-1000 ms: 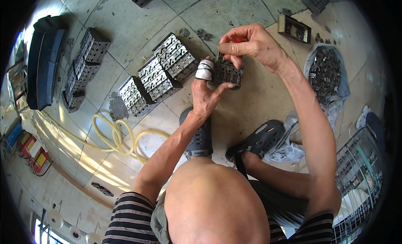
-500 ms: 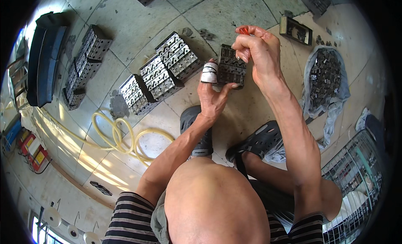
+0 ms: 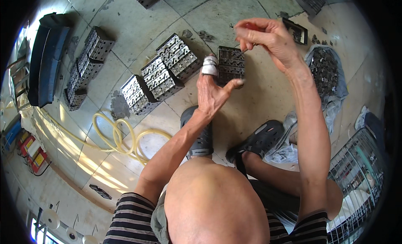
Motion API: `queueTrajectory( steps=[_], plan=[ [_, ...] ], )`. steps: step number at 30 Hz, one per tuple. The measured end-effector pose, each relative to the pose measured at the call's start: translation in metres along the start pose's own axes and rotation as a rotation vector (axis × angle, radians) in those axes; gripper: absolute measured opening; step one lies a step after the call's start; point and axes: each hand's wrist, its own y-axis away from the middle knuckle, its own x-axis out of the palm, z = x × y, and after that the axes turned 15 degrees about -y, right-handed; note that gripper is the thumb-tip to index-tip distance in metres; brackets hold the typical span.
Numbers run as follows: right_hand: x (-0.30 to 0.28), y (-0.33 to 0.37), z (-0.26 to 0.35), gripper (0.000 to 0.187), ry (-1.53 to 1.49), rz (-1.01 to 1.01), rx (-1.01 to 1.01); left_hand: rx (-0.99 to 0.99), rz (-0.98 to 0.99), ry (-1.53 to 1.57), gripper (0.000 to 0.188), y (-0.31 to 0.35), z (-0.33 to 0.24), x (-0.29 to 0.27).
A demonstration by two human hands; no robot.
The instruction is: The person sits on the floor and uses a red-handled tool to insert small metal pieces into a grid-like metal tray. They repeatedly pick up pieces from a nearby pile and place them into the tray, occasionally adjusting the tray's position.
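A small dark block of slotted metal pieces (image 3: 231,61) rests on the floor in front of me. My left hand (image 3: 211,94) steadies it, with a white-wrapped finger along its left side and the thumb across its near right corner. Above and to the right, my right hand (image 3: 272,37) is closed around a red-handled screwdriver (image 3: 250,26). Its thin shaft points down toward the block; fingers and blur hide most of the tool, and I cannot tell whether the tip touches.
Stacked metal blocks (image 3: 169,70) stand to the left, with another row (image 3: 88,68) beyond. A bag of small metal parts (image 3: 325,72) lies at right, near an open box (image 3: 296,32). A yellow hose (image 3: 115,133) coils at left; a wire basket (image 3: 356,181) stands lower right.
My right hand has shifted slightly right and up with the screwdriver, uncovering more of the block. My left hand stays at the block, its thumb a little higher.
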Motion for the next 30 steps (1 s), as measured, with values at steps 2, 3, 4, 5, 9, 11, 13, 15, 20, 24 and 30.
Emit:
queueTrajectory(
  steps=[2,3,4,5,9,11,13,15,20,24,30],
  plan=[
    [-0.009,0.006,0.007,0.035,0.111,-0.069,-0.115,-0.071,0.074,-0.083,0.073,-0.017,-0.007,-0.002],
    [-0.009,0.007,0.006,0.042,0.143,-0.108,-0.139,-0.068,-0.003,-0.247,0.059,-0.024,-0.012,0.001],
    [-0.009,0.008,0.004,0.041,0.231,-0.148,-0.163,-0.112,0.035,-0.296,0.057,-0.032,-0.014,0.003],
    [-0.008,0.011,0.002,0.041,0.315,-0.192,-0.195,-0.140,0.054,-0.341,0.056,-0.038,-0.014,0.006],
    [-0.003,0.023,-0.011,0.038,0.677,-0.384,-0.270,-0.128,0.011,-0.361,0.040,-0.044,-0.009,0.015],
    [0.000,0.024,-0.017,0.036,0.667,-0.345,-0.249,-0.084,-0.038,-0.309,0.033,-0.040,-0.003,0.013],
    [0.002,0.023,-0.024,0.034,0.628,-0.323,-0.312,-0.044,-0.076,-0.238,0.025,-0.030,0.002,0.008],
    [0.003,0.021,-0.029,0.028,0.706,-0.316,-0.305,-0.109,0.013,-0.147,0.024,-0.015,0.005,-0.001],
    [0.005,0.019,-0.039,0.029,0.738,-0.290,-0.298,-0.023,-0.177,-0.003,0.026,0.017,0.000,0.003],
    [0.005,0.019,-0.038,0.030,0.795,-0.254,-0.342,-0.146,-0.024,-0.017,0.037,0.027,0.000,0.003],
    [0.023,0.014,-0.024,0.018,0.911,-0.084,-0.534,-0.066,-0.048,0.055,0.076,0.033,0.000,0.008]
  ],
)
